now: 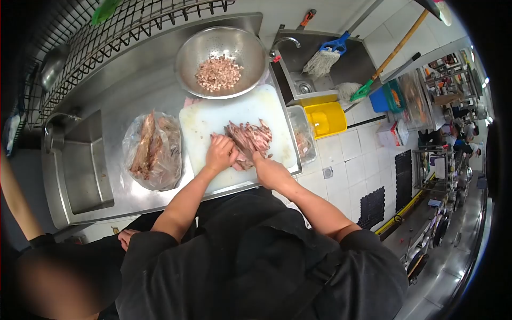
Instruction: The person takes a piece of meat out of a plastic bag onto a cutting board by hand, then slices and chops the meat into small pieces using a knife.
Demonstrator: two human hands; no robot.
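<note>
Strips of cooked-looking meat (260,136) lie in a pile on a white cutting board (205,120). My left hand (221,153) presses down on the left side of the pile with its fingers curled over the meat. My right hand (271,172) is closed around a knife at the near side of the pile. The handle is hidden in my grip, and the blade (242,141) slants away among the strips, hard to tell from them. Beyond the board, a perforated steel colander (186,66) holds small diced meat (218,73).
Left of the board, a clear plastic bag (169,173) holds larger meat pieces. A steel sink (80,170) is farther left; another with a mop (322,61) is at upper right. A clear container (303,120) and yellow bucket (336,117) stand right. Another person (69,266) is at lower left.
</note>
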